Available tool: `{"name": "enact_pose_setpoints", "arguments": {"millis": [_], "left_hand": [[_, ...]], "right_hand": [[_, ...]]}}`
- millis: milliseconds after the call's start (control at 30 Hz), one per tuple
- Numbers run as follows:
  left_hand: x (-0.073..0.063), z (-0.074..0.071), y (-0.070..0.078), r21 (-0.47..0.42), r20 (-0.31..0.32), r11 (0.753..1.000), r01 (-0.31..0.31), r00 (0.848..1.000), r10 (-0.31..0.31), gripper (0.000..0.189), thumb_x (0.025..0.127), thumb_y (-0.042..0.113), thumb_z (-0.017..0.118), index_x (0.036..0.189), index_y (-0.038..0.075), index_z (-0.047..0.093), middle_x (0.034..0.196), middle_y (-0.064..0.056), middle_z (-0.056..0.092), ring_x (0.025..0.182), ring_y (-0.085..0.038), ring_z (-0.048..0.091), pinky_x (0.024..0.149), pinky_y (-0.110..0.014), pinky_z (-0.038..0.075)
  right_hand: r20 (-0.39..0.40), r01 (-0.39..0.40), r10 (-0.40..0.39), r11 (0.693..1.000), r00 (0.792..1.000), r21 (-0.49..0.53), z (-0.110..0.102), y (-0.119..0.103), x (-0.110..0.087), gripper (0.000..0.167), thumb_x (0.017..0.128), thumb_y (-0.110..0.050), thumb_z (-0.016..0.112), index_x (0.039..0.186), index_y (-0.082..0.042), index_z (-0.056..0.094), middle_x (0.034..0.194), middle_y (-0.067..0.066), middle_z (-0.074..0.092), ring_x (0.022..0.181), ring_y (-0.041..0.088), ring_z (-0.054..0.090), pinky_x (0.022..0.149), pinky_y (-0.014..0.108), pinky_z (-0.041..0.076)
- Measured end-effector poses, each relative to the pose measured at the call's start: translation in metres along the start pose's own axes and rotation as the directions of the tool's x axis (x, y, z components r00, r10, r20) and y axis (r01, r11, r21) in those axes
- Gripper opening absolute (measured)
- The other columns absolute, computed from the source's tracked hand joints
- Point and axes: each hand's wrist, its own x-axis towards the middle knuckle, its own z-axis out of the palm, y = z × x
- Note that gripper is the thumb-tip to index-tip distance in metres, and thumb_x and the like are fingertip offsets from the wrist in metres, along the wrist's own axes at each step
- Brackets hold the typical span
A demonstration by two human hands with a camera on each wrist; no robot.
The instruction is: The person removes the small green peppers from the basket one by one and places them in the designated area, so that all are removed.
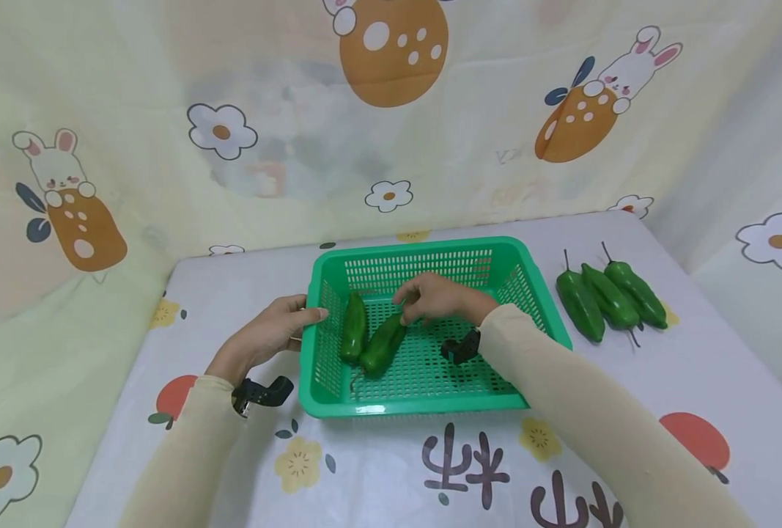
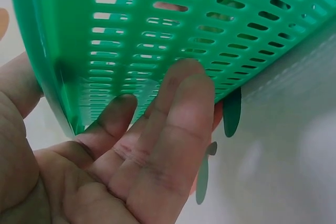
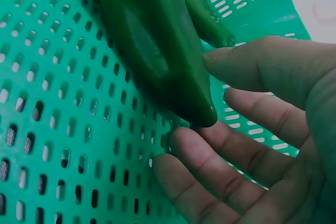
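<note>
A green plastic basket with slotted walls stands on the table. My left hand holds its left rim, thumb over the edge and fingers against the outer wall. Two green peppers lie inside on the left: one pepper along the left wall, another pepper slanting beside it. Inside the basket, my right hand is at the tip of the slanting pepper. In the right wrist view its thumb touches this pepper's side, while the other fingers are loosely bent and spread around the tip.
Right of the basket, three more green peppers lie side by side on the patterned tablecloth. A hanging printed cloth borders the table at the back and sides.
</note>
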Motion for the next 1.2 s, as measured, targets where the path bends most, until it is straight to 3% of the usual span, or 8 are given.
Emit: {"name": "enact_pose_setpoints", "arguments": {"millis": [167,400,733,1200], "left_hand": [[0.0,0.001,-0.001,0.001,-0.005,1.0,-0.001,1.0,0.001,0.053,0.108,0.03,0.055,0.151,-0.001,0.046,0.133,-0.024,0.066,0.111,-0.033,0.072,0.094,-0.048,0.061],[-0.001,0.004,0.0,-0.038,-0.015,0.999,-0.009,1.0,0.008,0.052,0.108,0.028,0.055,0.149,-0.003,0.047,0.129,-0.025,0.067,0.107,-0.034,0.074,0.09,-0.047,0.063],[0.0,0.005,-0.003,-0.07,-0.027,0.998,0.005,1.0,-0.007,0.055,0.108,0.027,0.055,0.151,-0.004,0.043,0.128,-0.027,0.068,0.103,-0.033,0.076,0.086,-0.045,0.064],[0.0,0.006,-0.003,-0.043,-0.046,0.999,-0.009,0.999,0.007,0.054,0.108,0.027,0.054,0.151,-0.004,0.044,0.13,-0.028,0.066,0.105,-0.036,0.075,0.086,-0.046,0.064]], "right_hand": [[0.011,-0.012,0.011,1.0,1.0,0.028,0.003,0.0,0.0,0.046,0.094,-0.007,0.072,0.139,-0.001,0.063,0.125,0.014,0.068,0.114,0.027,0.066,0.091,0.045,0.061],[0.044,-0.012,0.01,0.999,0.999,0.036,0.006,-0.001,-0.002,0.047,0.094,-0.004,0.072,0.14,0.001,0.062,0.137,0.016,0.063,0.124,0.032,0.061,0.092,0.043,0.062],[0.091,0.023,-0.027,0.999,0.995,0.048,0.014,-0.003,0.002,0.038,0.091,-0.003,0.076,0.128,-0.001,0.071,0.121,0.012,0.071,0.104,0.023,0.069,0.087,0.041,0.063],[0.119,0.052,-0.058,0.997,0.991,0.055,0.016,-0.007,0.001,0.029,0.09,-0.005,0.076,0.118,-0.003,0.075,0.12,0.011,0.071,0.103,0.024,0.07,0.086,0.041,0.064]]}}
